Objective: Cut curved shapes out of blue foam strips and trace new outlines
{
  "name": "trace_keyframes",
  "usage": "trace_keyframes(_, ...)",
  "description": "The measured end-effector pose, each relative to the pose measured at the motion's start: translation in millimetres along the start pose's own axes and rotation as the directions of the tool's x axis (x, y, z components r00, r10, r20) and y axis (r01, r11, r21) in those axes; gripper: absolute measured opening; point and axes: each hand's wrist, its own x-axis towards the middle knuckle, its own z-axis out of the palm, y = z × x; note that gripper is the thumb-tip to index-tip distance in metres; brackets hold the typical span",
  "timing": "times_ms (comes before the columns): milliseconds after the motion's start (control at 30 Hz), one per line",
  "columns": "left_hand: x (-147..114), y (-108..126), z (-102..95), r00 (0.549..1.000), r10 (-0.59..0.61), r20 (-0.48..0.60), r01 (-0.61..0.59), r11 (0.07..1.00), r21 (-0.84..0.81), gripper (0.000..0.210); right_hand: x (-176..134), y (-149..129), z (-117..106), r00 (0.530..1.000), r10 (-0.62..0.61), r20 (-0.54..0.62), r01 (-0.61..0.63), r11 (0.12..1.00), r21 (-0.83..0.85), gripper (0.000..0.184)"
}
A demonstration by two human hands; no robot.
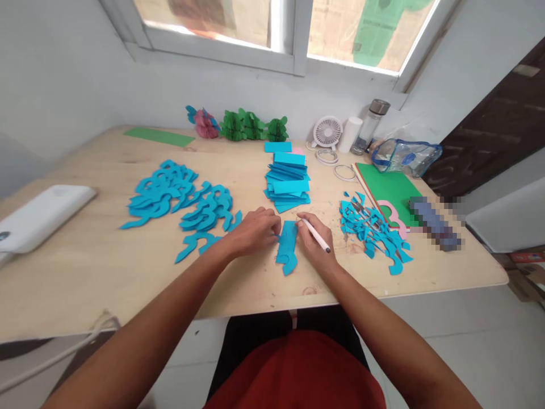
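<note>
A strip of blue paper (286, 241) lies on the table before me, its near end curved like a hook. Whether that curve is a separate cut-out laid on the strip, I cannot tell. My left hand (259, 232) has its fingers curled and pinched at the strip's left edge. At the strip's upper right, my right hand (315, 238) grips a white pen (314, 234) with a dark end, its tip near the paper. Just left of my left hand lie curved blue cut-outs (208, 207). Beyond both hands sits a stack of blue paper strips (289, 187).
More blue cut-outs (159, 190) are heaped at left, near a white device (46, 216). Blue scraps (370, 224) lie at right beside a green sheet (389, 190) and a pink cut-out (392, 217). A small fan (327, 132), bottle (371, 128) and clear pouch (406, 158) stand behind.
</note>
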Motion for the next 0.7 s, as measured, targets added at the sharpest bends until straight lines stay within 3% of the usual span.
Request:
trace_keyframes(200, -7.9, 5.6, -17.1, 0.995, -0.095, -0.03, 0.078, 0.931, -0.357, 0.017, 0.4, -0.1, -0.8, 0.999, 0.026, 0.045, -0.032, 0.988, 0.152, 0.027)
trace_keyframes(433, 1.4, 13.0, -18.8, 0.972, -0.178, -0.156, 0.07, 0.845, -0.53, 0.017, 2.3, -6.0, -8.7, 0.993, 0.079, 0.091, -0.097, 0.972, 0.214, 0.022)
trace_keyframes(567, 5.1, 10.1, -10.3, 0.931, -0.278, -0.234, 0.146, 0.876, -0.459, 0.019, 4.1, -8.9, -22.0, 0.991, 0.133, 0.003, -0.131, 0.971, 0.198, 0.02)
trace_keyframes(700, 16.4, 7.3, -2.6, 0.964, -0.251, -0.084, 0.232, 0.954, -0.189, 0.021, 2.9, -2.4, -27.4, 0.979, 0.186, -0.087, -0.167, 0.968, 0.187, 0.02)
